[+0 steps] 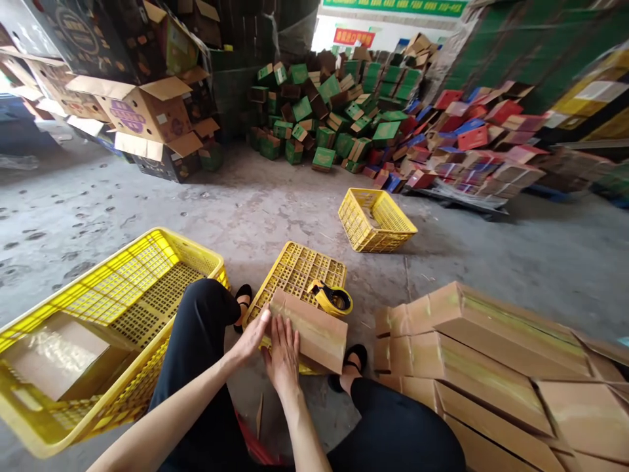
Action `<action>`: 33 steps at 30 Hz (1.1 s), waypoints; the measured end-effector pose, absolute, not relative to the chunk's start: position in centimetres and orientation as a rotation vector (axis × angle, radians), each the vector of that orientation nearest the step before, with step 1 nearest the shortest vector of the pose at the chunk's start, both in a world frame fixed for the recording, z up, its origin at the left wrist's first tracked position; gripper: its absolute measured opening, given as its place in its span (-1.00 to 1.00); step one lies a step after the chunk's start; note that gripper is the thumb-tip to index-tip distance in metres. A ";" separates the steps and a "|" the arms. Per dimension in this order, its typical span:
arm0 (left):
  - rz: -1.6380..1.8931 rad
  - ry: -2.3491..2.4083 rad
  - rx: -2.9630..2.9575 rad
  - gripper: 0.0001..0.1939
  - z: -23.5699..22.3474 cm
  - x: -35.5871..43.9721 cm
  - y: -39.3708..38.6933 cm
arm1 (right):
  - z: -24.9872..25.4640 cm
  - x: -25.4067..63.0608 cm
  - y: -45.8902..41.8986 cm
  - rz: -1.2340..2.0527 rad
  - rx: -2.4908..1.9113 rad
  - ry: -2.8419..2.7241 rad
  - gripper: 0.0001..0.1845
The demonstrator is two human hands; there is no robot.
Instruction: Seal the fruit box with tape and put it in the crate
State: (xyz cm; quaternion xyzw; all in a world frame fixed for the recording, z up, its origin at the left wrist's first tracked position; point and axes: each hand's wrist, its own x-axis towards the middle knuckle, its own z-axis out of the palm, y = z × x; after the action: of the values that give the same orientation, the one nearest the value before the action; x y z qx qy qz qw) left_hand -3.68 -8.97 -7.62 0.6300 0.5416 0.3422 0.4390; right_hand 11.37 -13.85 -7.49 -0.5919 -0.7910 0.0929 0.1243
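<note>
A brown cardboard box lies on an upturned yellow crate between my knees. My left hand touches the box's near left end with fingers stretched out. My right hand lies flat on the box's near side, fingers together and extended. A yellow tape dispenser rests on the crate just behind the box. Neither hand grips anything.
A big yellow crate with a cardboard box inside stands at my left. Stacked brown boxes lie at my right. A smaller yellow crate sits ahead on the concrete floor. Piles of green, red and printed cartons fill the back.
</note>
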 end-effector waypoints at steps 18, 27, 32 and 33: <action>0.450 1.235 2.532 -0.06 -7.1 -4.7 -10.7 | -4.0 15.1 -8.1 0.719 -1.600 -2.224 -0.44; 0.524 1.169 2.444 -0.07 -7.5 -4.4 -10.4 | -4.4 10.5 -6.1 0.462 -1.610 -2.332 -0.46; 0.551 1.174 2.443 -0.15 -8.6 -4.4 -10.9 | -4.9 10.5 -7.6 0.370 -1.793 -2.240 -0.40; 0.548 1.193 2.448 -0.15 -8.7 -4.4 -11.0 | -5.1 11.1 -8.1 0.370 -1.810 -2.234 -0.40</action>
State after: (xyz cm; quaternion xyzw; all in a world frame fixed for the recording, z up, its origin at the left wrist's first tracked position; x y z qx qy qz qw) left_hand -4.40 -11.04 -8.71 0.8667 0.4225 0.1941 0.1808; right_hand 11.14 -8.12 -5.06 -0.6198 -0.7649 0.1268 0.1212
